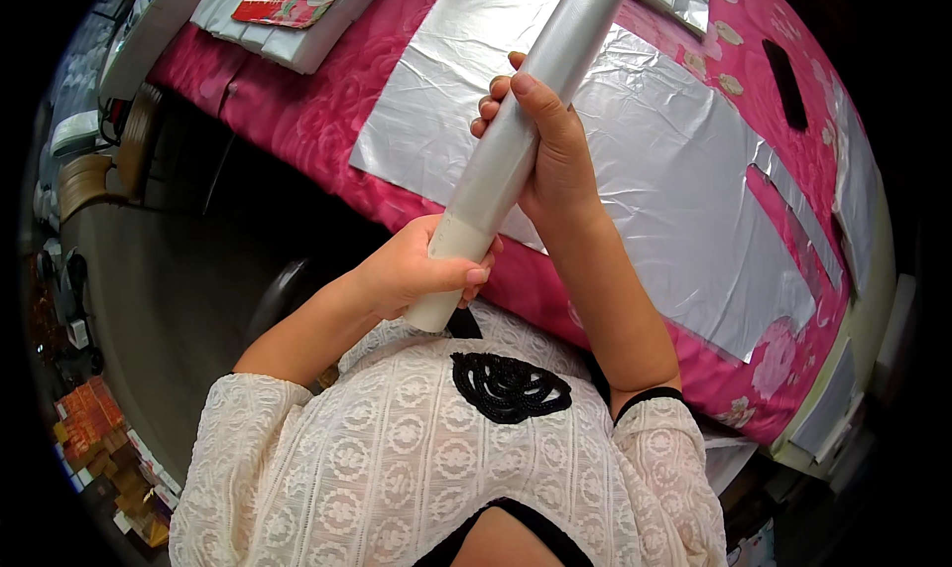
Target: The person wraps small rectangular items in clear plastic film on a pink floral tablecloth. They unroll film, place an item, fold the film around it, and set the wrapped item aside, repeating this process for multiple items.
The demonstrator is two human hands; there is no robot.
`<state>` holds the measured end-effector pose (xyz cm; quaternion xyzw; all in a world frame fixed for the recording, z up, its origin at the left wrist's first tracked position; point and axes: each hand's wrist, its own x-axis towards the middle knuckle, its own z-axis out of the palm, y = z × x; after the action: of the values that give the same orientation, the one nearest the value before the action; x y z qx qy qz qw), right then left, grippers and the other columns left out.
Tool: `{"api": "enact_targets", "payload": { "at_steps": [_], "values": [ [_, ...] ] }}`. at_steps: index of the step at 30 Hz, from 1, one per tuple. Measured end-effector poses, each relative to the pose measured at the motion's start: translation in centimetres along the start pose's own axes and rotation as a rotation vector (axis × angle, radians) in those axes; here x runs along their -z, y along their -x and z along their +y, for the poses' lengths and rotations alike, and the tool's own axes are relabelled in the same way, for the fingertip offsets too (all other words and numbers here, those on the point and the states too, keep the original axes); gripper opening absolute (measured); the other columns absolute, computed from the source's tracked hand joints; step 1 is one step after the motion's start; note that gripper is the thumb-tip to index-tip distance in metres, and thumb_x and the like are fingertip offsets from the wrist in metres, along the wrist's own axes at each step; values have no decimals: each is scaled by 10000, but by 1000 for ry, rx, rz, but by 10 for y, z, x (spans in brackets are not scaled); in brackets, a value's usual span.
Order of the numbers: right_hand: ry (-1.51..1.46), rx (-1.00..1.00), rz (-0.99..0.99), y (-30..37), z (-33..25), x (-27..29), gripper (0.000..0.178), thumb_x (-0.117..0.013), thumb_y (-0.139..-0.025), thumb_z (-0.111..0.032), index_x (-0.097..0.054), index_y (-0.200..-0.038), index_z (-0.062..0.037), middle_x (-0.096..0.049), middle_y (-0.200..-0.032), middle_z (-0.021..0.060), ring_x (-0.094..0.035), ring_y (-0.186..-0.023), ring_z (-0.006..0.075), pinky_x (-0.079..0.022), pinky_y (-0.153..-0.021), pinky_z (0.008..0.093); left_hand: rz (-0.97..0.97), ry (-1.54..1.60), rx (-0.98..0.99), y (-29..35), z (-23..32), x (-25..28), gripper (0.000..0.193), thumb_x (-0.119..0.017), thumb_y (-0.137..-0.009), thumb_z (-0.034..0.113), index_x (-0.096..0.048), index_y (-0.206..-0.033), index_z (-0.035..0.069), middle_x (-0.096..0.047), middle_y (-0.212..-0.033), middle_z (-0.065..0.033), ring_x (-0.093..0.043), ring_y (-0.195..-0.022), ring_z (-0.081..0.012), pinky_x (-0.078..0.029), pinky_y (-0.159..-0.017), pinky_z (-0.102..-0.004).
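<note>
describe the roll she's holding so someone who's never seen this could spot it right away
Start at the pink flowered tablecloth with the big flat silver foil sheet on it. Above it, both hands grip a long silver roll: left hand at its white lower end, right hand midway. It is the only tube-shaped thing, tilted rather than lying flat.

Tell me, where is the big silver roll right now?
In the head view, the long silver foil roll is near the middle, held slanting by the left hand at its white lower end and the right hand higher up, above the silver foil sheet.
</note>
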<state>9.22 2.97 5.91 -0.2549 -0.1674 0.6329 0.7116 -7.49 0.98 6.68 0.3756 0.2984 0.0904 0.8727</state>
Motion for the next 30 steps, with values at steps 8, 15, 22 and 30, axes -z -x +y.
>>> {"api": "enact_targets", "payload": {
  "at_steps": [8,15,22,30],
  "values": [
    [72,13,74,20,-4,4,493,-670,-804,-182,-367,-1157,-20,-529,-865,78,-573,-770,148,-524,-699,317,-298,83,61,-12,-11,12,549,-729,-724,344,-494,-1094,15,-565,-832,-54,-560,-714,-123,-483,-642,-270],
    [503,115,238,32,29,25,476,-690,-797,-174,-399,-1115,26,-536,-928,106,-591,-804,166,-516,-718,319,254,-346,-229,-34,-22,16,578,-585,-856,393,-403,-1239,0,-568,-987,-106,-559,-903,-146,-461,-779,-296],
    [314,40,273,9,-31,59,535,-705,-783,-199,-398,-1158,26,-571,-964,119,-600,-874,188,-502,-772,314,28,-433,63,-8,-18,28,552,-632,-811,476,-494,-1109,33,-575,-802,-55,-565,-672,-132,-476,-625,-286],
    [751,99,457,-3,-118,135,318,-624,-848,-283,-596,-1038,-29,-622,-894,31,-559,-787,88,-415,-627,191,-86,-265,292,18,-37,49,662,-681,-734,567,-496,-1104,51,-538,-756,-28,-525,-641,-102,-451,-594,-243]
  ]
}}
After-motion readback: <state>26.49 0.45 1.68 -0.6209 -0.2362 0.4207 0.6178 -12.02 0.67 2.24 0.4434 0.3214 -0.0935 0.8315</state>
